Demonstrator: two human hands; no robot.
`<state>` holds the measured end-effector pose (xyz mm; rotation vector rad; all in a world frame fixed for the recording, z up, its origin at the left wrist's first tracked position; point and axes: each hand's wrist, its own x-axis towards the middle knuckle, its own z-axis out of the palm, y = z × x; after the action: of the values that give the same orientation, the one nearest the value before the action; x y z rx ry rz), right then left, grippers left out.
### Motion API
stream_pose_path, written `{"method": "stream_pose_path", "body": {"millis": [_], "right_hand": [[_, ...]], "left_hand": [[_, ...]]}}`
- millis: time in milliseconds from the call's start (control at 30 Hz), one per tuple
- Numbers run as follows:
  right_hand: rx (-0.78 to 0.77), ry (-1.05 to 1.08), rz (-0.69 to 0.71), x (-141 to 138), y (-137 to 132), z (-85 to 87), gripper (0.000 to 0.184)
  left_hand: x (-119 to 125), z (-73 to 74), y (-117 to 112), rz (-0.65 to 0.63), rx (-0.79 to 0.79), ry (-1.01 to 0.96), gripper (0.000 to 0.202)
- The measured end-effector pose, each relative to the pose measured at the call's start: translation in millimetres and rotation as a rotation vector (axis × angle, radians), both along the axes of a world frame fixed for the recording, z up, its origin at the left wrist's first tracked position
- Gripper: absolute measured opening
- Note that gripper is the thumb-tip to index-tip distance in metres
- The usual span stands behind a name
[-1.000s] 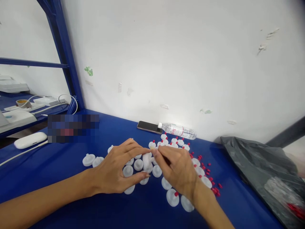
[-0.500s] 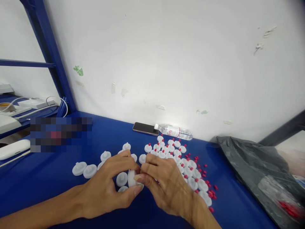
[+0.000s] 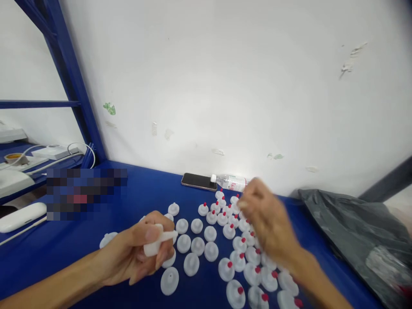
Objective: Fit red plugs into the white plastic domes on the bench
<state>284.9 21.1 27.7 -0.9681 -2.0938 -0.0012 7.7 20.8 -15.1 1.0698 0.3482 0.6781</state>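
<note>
A small white plastic piece with a rounded body and a narrow nozzle [image 3: 152, 248] is in the left hand [image 3: 146, 246], raised over the near part of the table, its nozzle pointing right. The left thumb and curled fingers grasp the body.

Round, translucent white plastic discs with bare central stubs [image 3: 198, 246] lie just right of that hand; it covers some of them. Further right is a crowded cluster of translucent white discs with red caps on their stubs [image 3: 228, 231]. The right hand [image 3: 265, 216], blurred, is above this cluster with fingers drawn together; whether they hold anything, I cannot tell. That hand and its forearm block part of the cluster and the far end of a clear plastic bottle with a white cap [image 3: 234, 183], lying on its side.

Beside the bottle's cap is a black-screened phone [image 3: 197, 180]. A dark grey plastic bag [image 3: 341, 240] spreads at right, and a rounded white device [image 3: 24, 217] lies at far left. Everything rests on a blue tabletop [image 3: 199, 294] against a white wall [image 3: 219, 77].
</note>
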Motion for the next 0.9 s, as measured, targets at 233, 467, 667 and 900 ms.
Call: {"method": "stream_pose_path", "body": {"millis": [233,467,667,900], "right_hand": [[-0.238,-0.257,-0.466,130.9,45.2,-39.0,0.023],[-0.335,-0.352,-0.396,157.1,53.0,-67.6,0.016],[-0.346,-0.355,-0.411,154.6,46.1,-59.8,0.013],[-0.311,-0.322,-0.463,147.0,41.2,-44.2,0.021]], "left_hand": [[0.9,6.9,-1.2,0.210,0.124,0.134,0.034],[-2.6,-7.6,10.6,0.179,0.190,0.268,0.044],[3.0,-5.1,9.7,0.177,0.238,0.274,0.041],[3.9,-4.0,11.3,0.151,0.270,0.272,0.039]]}}
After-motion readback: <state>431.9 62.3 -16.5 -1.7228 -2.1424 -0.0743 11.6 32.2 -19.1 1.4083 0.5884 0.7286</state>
